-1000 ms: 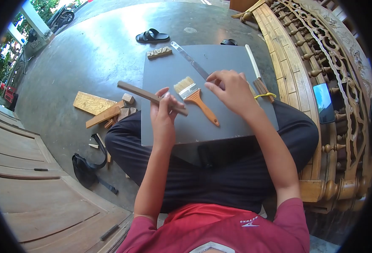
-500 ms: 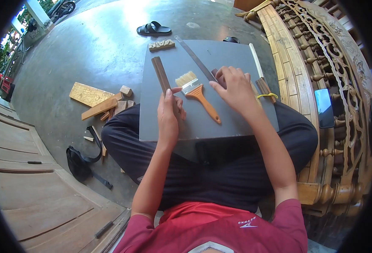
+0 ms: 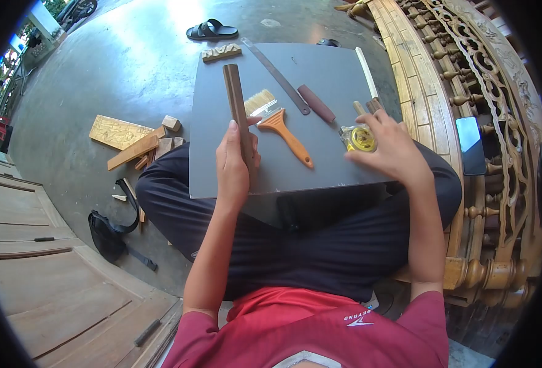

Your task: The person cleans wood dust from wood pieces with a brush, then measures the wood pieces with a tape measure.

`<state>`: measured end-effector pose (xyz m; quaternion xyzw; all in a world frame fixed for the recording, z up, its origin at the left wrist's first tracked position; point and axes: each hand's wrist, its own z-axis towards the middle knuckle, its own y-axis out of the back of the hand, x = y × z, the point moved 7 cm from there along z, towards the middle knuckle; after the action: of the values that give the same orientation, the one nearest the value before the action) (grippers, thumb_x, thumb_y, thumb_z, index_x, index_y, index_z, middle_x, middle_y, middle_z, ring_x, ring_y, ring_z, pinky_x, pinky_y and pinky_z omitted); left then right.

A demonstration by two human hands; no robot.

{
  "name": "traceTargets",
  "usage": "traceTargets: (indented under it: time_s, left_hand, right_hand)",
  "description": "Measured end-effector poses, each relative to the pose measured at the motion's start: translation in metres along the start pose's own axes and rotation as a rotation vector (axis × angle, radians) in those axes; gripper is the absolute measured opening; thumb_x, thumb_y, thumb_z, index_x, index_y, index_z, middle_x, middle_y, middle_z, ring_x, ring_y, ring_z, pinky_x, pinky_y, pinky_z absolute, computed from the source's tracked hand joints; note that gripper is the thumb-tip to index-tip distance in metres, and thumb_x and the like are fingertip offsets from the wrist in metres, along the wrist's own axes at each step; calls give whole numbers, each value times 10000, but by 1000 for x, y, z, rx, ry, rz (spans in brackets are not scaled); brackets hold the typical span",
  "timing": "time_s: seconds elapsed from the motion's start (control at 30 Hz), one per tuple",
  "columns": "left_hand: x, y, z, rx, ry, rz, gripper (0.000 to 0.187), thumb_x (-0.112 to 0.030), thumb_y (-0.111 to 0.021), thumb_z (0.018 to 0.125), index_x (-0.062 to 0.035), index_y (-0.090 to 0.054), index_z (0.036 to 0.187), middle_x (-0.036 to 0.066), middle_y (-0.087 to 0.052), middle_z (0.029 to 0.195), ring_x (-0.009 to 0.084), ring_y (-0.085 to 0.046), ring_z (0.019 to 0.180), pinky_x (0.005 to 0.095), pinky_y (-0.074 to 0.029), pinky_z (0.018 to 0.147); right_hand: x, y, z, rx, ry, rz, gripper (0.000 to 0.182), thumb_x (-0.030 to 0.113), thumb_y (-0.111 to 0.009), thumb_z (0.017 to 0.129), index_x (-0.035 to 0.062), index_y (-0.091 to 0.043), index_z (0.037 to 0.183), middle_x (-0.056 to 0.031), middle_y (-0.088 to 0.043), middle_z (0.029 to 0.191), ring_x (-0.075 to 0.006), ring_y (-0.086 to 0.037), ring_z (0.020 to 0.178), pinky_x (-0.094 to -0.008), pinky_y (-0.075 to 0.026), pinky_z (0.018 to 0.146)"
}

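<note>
My left hand (image 3: 235,161) is closed around a dark brown grooved wooden strip (image 3: 236,92), which stands tilted up over the board's left side. On the right, my right hand (image 3: 394,147) has its thumb and fingers about a clear and yellow tape measure (image 3: 360,138) at the grey board (image 3: 326,153). Between the hands lies a paintbrush (image 3: 288,138) with an orange handle and pale bristles. Beyond it are a flat metal strip (image 3: 277,76) with a hole at one end and a reddish-brown bar (image 3: 316,103). Thin wooden sticks (image 3: 369,105) lie partly hidden behind my right fingers.
A carved wooden block (image 3: 222,53) and a pale stick (image 3: 366,70) lie along the board's edges. Wood offcuts (image 3: 130,138) and a black bag (image 3: 106,236) are on the floor at left. A carved bench (image 3: 412,92) with a phone (image 3: 470,146) stands at right.
My right hand has left the reddish-brown bar and moved right and nearer to me, onto the tape measure. My left hand still holds the wooden strip. The view has shifted slightly.
</note>
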<state>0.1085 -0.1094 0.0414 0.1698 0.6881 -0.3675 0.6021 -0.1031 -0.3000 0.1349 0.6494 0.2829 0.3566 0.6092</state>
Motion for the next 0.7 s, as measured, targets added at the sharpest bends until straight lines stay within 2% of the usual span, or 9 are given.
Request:
traceTargets:
  time_s: [0.07,0.17,0.27,0.37,0.47,0.53,0.57,0.63,0.7]
  left_hand:
    - [-1,-1,1,1,-6,27,593,-439,-323,1201,27,-661,1344,-1,-468,811,76,-451,630,258,-413,616]
    - [-1,-1,1,-2,-3,44,589,-433,-321,1202,22,-654,1373,-6,-468,815,70,-451,640,254,-410,615]
    - [-3,-4,0,-17,-13,72,587,-433,-325,1202,6,-654,1410,-18,-474,821,63,-450,666,250,-397,619]
    - [-8,-12,-5,-4,-40,169,573,-435,-342,1201,-19,-672,1417,-24,-490,824,65,-459,707,256,-389,638]
    - [-9,-28,-10,109,-93,309,540,-411,-386,1194,-18,-681,1417,-9,-521,830,90,-502,745,279,-417,676]
    - [-11,-44,-17,199,-107,390,493,-375,-439,1186,-6,-693,1392,15,-565,843,113,-546,778,295,-447,710]
    - [-9,-49,-20,228,-124,404,472,-356,-446,1186,-19,-691,1407,-5,-543,832,86,-507,752,273,-413,679]
    - [-5,-59,-24,285,-155,433,436,-316,-458,1186,-43,-688,1437,-46,-499,810,31,-429,701,228,-346,616]
    - [-6,-63,-26,304,-133,426,412,-296,-502,1169,-14,-694,1401,-6,-578,849,67,-502,742,257,-399,666]
  right_hand:
    - [-2,-14,-5,24,0,-13,686,499,-865,842,73,-660,1338,-196,-640,1274,-363,-667,1205,-480,-479,1065]
    - [-9,-19,2,112,-115,69,679,420,-878,833,88,-644,1377,-177,-625,1275,-386,-663,1200,-474,-535,1033]
    - [-10,-20,3,35,-34,246,663,364,-879,838,78,-640,1386,-164,-633,1289,-330,-685,1163,-426,-568,955]
    - [0,-6,5,2,-19,563,623,453,-771,934,15,-640,1357,-196,-650,1328,-311,-695,1087,-410,-557,978]
    - [-23,-35,17,-107,-36,1197,564,452,-623,1012,-22,-657,1316,-173,-695,1309,-227,-688,1036,-371,-566,890]
    - [-12,-28,18,-101,-64,1415,569,448,-519,1035,-13,-654,1340,-168,-739,1242,-182,-695,1022,-314,-541,794]
    - [-7,-23,18,-98,-78,1525,578,446,-467,1047,-9,-653,1352,-165,-761,1209,-159,-699,1015,-285,-528,745]
    - [-5,-14,16,-110,-64,1539,551,434,-466,1058,-2,-662,1330,-162,-774,1158,-149,-695,941,-275,-511,680]
    - [-3,-7,14,-116,-63,1571,529,428,-491,1060,-2,-676,1306,-158,-784,1112,-135,-683,869,-260,-494,634]
